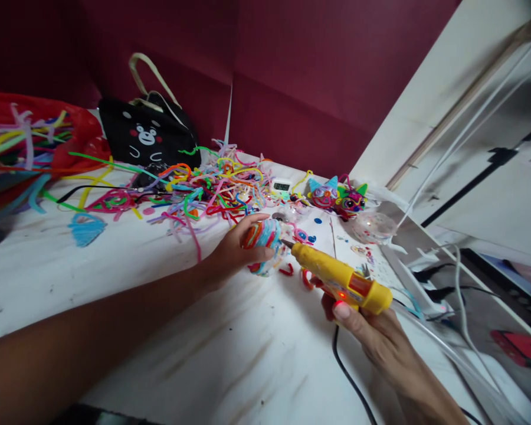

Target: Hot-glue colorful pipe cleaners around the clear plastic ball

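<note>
Multicolour pipe-cleaner ball [265, 245] is sitting just above the white table [115, 277], mid-frame, gripped in L hand [234, 251]. Fingers are wrapping over top and underside, clamped on it.

Yellow glue gun [340, 277] is being held in R hand [371, 330], fist closed round the grip, thumb up by the red light. Gun's long axis is running lower-right to upper-left; nozzle tip [287, 243] is pointing straight at ball's right side, touching or nearly so, can't tell which. So ball is lying left & slightly up from R hand; L hand is the nearer one, already on it.

Black cord [349, 378] is trailing toward near edge. Loose pipe-cleaner tangle [203, 189] is lying behind ball; two finished cat faces [338, 198] & clear ball [374, 227] further right. Black bear bag [148, 139] at back wall, small digital timer [282, 186] beside tangle.
</note>
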A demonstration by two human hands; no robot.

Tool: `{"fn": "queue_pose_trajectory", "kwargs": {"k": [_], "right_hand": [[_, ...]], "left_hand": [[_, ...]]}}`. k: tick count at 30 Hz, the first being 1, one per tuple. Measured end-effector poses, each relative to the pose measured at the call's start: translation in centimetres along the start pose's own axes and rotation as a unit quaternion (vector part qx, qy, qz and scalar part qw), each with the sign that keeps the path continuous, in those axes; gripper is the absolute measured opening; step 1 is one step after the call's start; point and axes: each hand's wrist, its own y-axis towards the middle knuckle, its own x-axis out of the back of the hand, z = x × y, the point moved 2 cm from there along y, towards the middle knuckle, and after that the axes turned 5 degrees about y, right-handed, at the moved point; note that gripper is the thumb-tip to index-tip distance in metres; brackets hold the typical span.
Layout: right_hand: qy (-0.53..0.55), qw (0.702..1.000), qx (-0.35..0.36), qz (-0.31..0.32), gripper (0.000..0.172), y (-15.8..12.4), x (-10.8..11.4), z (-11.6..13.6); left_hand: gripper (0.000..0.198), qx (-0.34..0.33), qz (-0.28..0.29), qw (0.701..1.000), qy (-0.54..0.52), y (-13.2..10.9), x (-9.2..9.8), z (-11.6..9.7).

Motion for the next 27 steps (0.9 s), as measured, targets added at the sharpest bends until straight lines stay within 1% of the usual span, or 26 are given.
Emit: {"fn": "queue_pose_trajectory", "kwargs": {"k": [2,5,7,10,12,14,19,21,24,27], "right_hand": [[-0.005,1.0,-0.029,0.004,0.045,0.04,-0.19,0.1],[-0.003,0.999,-0.034,-0.009,0.049,0.01,-0.39,0.24],[-0.01,0.999,-0.033,-0.004,0.048,0.01,-0.46,0.2],[-0.022,0.999,-0.03,0.018,0.041,-0.03,-0.51,0.17],[-0.017,0.999,-0.037,0.019,0.04,-0.14,-0.52,0.28],[-0.013,0.999,-0.049,0.013,0.042,-0.28,-0.52,0.46],[-0.002,0.997,-0.068,0.038,0.052,-0.47,-0.61,0.66],[0.009,0.997,-0.07,0.038,0.053,-0.51,-0.64,0.62],[0.0,0.996,-0.077,0.034,0.049,-0.66,-0.7,0.54],[-0.012,0.996,-0.085,0.016,0.044,-0.88,-0.61,0.49]], "left_hand": [[0.083,0.002,0.003,1.0,0.003,-0.15,-0.17,-0.21],[0.084,-0.001,0.011,1.0,0.014,-0.25,-0.28,-0.28],[0.083,-0.001,0.011,1.0,0.017,-0.25,-0.27,-0.23],[0.081,-0.005,0.005,1.0,0.017,-0.23,-0.23,-0.2],[0.08,-0.005,0.002,1.0,0.021,-0.2,-0.23,-0.2],[0.08,0.001,0.001,1.0,0.023,-0.18,-0.25,-0.2],[0.078,0.003,-0.001,1.0,0.017,-0.29,-0.38,-0.26],[0.077,0.002,0.001,1.0,0.015,-0.33,-0.41,-0.28],[0.077,0.009,0.002,1.0,0.012,-0.29,-0.4,-0.26],[0.077,0.012,0.005,1.0,0.007,-0.18,-0.39,-0.22]]}}
